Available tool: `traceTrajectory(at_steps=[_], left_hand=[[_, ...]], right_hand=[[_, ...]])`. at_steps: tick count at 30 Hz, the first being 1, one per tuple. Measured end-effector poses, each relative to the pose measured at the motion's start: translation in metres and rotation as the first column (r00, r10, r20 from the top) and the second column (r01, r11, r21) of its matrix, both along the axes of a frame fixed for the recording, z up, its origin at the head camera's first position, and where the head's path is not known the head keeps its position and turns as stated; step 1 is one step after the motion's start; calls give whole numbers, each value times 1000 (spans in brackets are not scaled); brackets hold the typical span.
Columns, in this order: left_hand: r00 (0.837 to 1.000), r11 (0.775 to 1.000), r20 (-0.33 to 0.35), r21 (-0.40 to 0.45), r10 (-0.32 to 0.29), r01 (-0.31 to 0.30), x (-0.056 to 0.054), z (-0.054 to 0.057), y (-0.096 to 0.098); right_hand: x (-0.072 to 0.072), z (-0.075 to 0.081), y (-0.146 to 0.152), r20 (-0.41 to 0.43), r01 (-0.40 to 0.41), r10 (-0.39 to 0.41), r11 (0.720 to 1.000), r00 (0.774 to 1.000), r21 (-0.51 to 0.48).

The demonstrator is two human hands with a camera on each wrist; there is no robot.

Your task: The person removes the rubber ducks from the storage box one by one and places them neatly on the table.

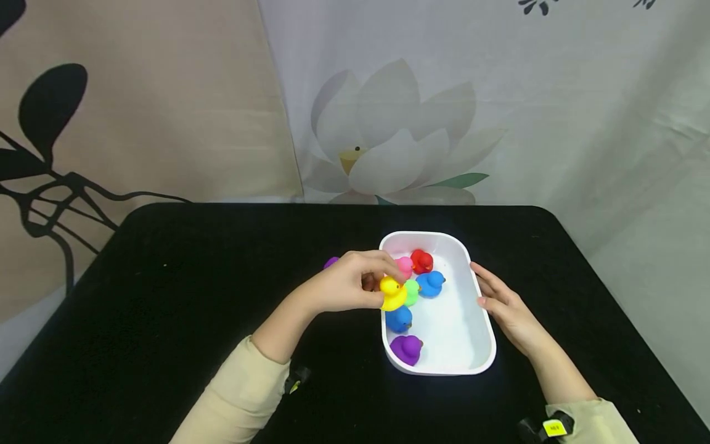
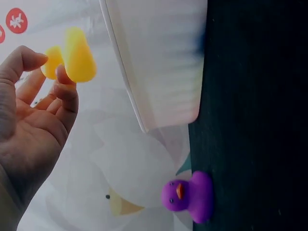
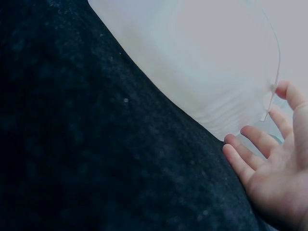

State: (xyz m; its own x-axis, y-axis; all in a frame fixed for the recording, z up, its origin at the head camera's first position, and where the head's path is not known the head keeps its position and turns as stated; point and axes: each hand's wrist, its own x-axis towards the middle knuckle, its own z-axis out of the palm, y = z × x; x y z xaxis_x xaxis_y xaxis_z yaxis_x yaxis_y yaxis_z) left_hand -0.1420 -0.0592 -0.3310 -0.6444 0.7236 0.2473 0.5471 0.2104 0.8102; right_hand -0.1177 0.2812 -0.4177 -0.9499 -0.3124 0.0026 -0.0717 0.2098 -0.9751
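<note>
My left hand (image 1: 355, 280) pinches a yellow rubber duck (image 1: 392, 294) between thumb and fingers, over the left rim of the white tray (image 1: 455, 333). In the left wrist view that yellow duck (image 2: 80, 57) is held up, clear of the tray's side wall (image 2: 159, 62). My right hand (image 1: 507, 305) rests against the tray's right outer side, its fingers fairly straight and the thumb near the rim. From the right wrist view, the fingertips of this hand (image 3: 274, 168) touch the tray wall (image 3: 192, 62).
Inside the tray sit a red duck (image 1: 423, 262), a pink duck (image 1: 405, 266), a green duck (image 1: 412, 292), two blue ducks (image 1: 430, 284) and a purple duck (image 1: 407, 349). Another purple duck (image 2: 199, 197) stands on the black table (image 1: 222, 259), left of the tray, mostly hidden by my left hand in the head view.
</note>
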Motion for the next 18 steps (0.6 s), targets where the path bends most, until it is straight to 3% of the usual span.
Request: traceTrajectory(at_steps=[4,13,18], left_hand=[[1000,1000,17,2,9,-9,0,0,-7],[998,999,-36,-12,46,-46,-3,-2,-27],[998,998,-6,-8,61,-61,-5,-3,-40]], right_hand=[[0,0,0,1,4,-4,1000,1000,8],[0,0,1,-11,-6,6,1000,1000,23],[0,-1,1,-3,4,-4,999,1000,37]])
